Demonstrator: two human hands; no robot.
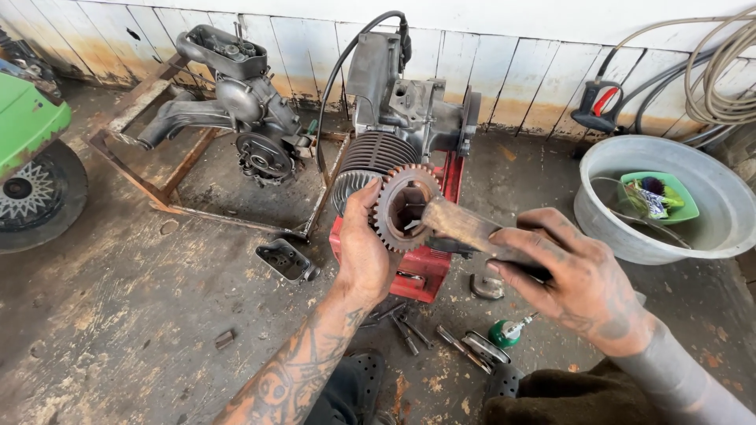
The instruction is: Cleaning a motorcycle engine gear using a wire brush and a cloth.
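Item: toothed gear (404, 207), rusty brown, ring-shaped with a wide open centre and even teeth round the rim. We find it held upright in the air, in front of the finned engine block (398, 130) and above the red stand (429, 260).

Left hand (364, 250): we note the fingers closed around the gear's left rim, thumb up along the toothed edge, palm behind it.

Right hand (573, 277): we note the fingers wrapped shut on a flat, worn brown tool (465, 227). Its far end reaches into the gear's open centre and appears to touch the inner wall.

Containers:
- Grey metal basin (713, 197) on the floor at the right, well apart from the hands. We count inside it a green dish (679, 206) holding crumpled coloured wrappers (650, 197), with a loop of thin wire lying beside it.
- Small open metal housing (285, 260) on the floor just left of the red stand; we cannot tell what is in it.

Other entries on the concrete floor (142, 315):
- A second engine (244, 102) resting on a rusty frame (150, 169) at the back left.
- Loose bolts (405, 324) and small metal parts below the hands.
- A small green can (504, 334) near the right wrist.
- Coiled hoses (720, 79) against the white wall.
- A wheel (31, 197) at the left edge.
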